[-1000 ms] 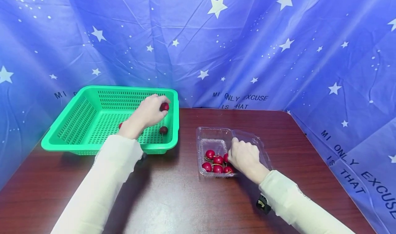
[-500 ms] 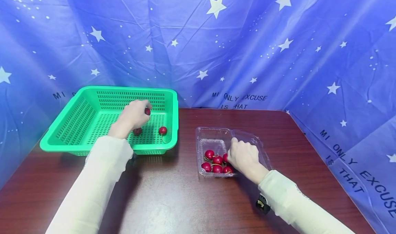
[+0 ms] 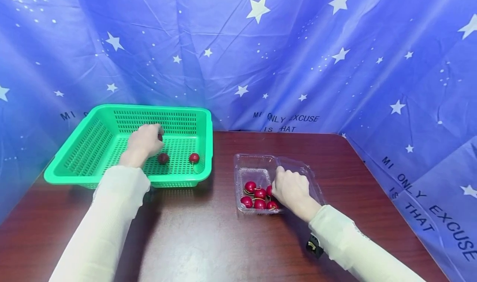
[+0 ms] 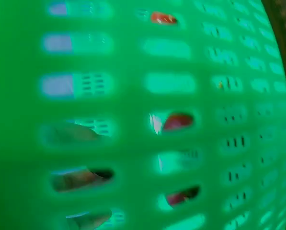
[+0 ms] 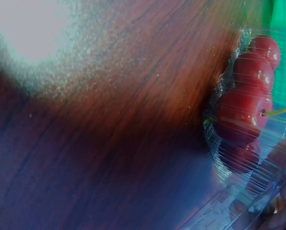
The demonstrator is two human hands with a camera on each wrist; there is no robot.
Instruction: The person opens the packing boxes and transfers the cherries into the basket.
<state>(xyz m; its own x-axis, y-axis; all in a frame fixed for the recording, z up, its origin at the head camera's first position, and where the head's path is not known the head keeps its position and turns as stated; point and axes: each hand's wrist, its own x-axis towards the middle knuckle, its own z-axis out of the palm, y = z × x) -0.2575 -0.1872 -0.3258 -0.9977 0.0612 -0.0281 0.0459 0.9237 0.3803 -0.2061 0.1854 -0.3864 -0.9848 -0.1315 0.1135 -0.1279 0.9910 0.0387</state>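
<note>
My left hand [image 3: 142,144] is over the green basket [image 3: 128,180] in the head view, pinching a cherry [image 3: 160,137] mostly hidden by the fingers. Two more cherries lie on the basket floor: a dark one [image 3: 163,158] near the hand and a bright red one [image 3: 193,157] at the right. My right hand [image 3: 293,189] grips the side of a clear plastic box [image 3: 257,160]. Inside the box sit several red cherries [image 3: 259,194] with stems. Through the basket's slots, the left wrist view shows bits of fingers [image 4: 80,179] and red fruit [image 4: 178,121].
The brown wooden table [image 3: 208,236] carries both containers, with a gap between them. Behind the box's right side, its clear lid [image 3: 302,168] spreads out. A blue curtain [image 3: 231,66] with stars hangs along the back and sides.
My left hand has moved left across the basket with the cherry in its fingers, uncovering the dark cherry on the floor. The right hand keeps its grip on the box.
</note>
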